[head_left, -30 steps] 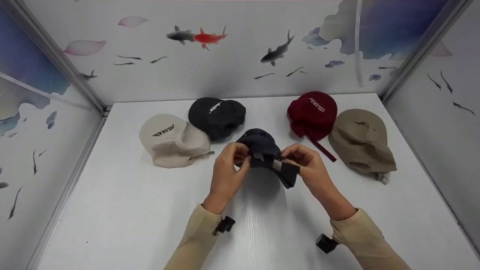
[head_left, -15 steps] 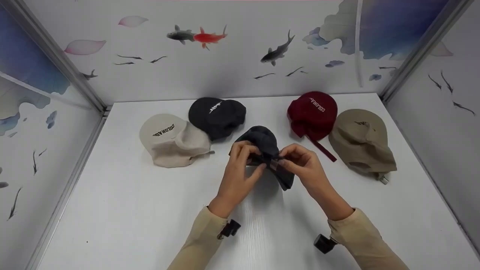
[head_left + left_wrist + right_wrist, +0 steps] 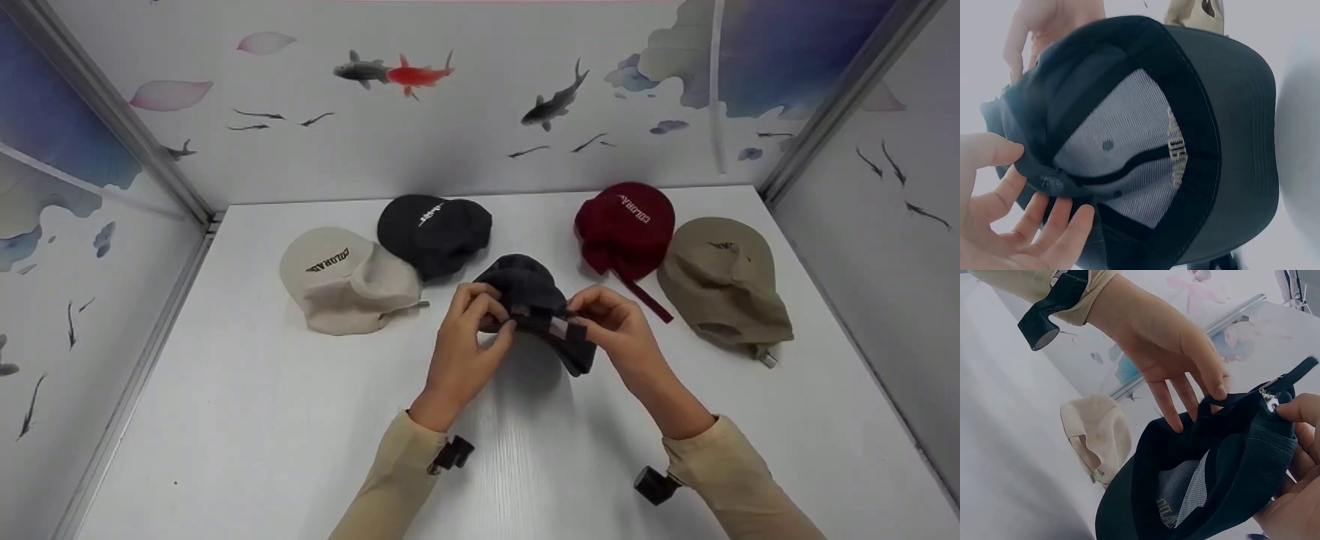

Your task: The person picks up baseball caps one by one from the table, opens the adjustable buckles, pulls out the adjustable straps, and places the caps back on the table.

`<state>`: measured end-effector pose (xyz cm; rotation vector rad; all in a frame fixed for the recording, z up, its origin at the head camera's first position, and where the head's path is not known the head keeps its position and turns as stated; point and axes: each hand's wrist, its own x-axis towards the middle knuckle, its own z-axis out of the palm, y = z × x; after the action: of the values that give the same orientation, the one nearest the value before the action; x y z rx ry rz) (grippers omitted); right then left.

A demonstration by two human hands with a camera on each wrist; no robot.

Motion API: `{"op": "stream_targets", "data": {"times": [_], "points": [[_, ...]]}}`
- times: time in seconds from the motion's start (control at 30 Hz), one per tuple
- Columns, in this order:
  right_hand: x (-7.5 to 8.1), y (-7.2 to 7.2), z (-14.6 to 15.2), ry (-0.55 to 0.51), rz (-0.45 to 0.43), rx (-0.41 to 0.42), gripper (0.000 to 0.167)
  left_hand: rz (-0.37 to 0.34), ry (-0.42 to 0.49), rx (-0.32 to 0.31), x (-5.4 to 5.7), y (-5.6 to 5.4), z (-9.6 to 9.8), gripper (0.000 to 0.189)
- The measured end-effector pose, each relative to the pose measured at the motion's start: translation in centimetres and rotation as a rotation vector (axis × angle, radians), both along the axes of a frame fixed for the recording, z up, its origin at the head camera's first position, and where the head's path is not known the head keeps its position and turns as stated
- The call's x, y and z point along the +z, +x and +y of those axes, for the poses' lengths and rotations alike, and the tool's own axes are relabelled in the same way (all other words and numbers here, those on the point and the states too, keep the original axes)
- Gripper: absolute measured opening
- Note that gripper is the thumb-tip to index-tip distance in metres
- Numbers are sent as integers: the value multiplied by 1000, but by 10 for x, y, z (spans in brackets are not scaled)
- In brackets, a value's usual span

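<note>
I've got the dark cap [image 3: 525, 281] up over the white table [image 3: 262, 435], left hand [image 3: 466, 341] pinching its back edge between thumb and fingers, right hand [image 3: 624, 334] gripping beside the metal buckle [image 3: 1271, 402], a 2-handed hold that seems to steady the floppy opening while the strap [image 3: 1298, 374] pokes out free. Looking inside, there's pale ribbed lining [image 3: 1129, 118] within soft, creased cloth, then a smooth, stiff-looking curved brim [image 3: 1241, 140]; 4 more, the beige cap [image 3: 349, 289], black cap [image 3: 435, 236], red cap [image 3: 626, 232] and khaki cap [image 3: 720, 277], slump farther back, probably leaving me elbow room.
</note>
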<state>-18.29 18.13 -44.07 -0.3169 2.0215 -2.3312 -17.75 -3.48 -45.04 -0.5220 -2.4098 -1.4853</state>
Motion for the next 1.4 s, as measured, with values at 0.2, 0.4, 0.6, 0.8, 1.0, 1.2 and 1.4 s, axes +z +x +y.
{"op": "stream_targets", "data": {"times": [0.2,0.4,0.6,0.8,1.0,1.2,1.4], "points": [[-1,-2,7,-15,-1,13,26,-3,90,-17,0,-3,-11,10],[-1,-4,14,-23,34,-2,27,-28,120,-65,4,0,-21,11],[-2,-5,21,-39,38,16,29,-80,114,-102,4,-1,-25,12],[0,-7,34,-94,82,64,33,-84,89,-120,4,-1,-33,11],[1,-5,39,-17,119,130,33,-26,87,-135,11,-6,-33,7],[1,-4,40,15,143,181,33,34,12,-122,17,-16,-24,16],[-1,-4,41,50,156,214,31,82,-88,-148,21,-27,-16,23]]}}
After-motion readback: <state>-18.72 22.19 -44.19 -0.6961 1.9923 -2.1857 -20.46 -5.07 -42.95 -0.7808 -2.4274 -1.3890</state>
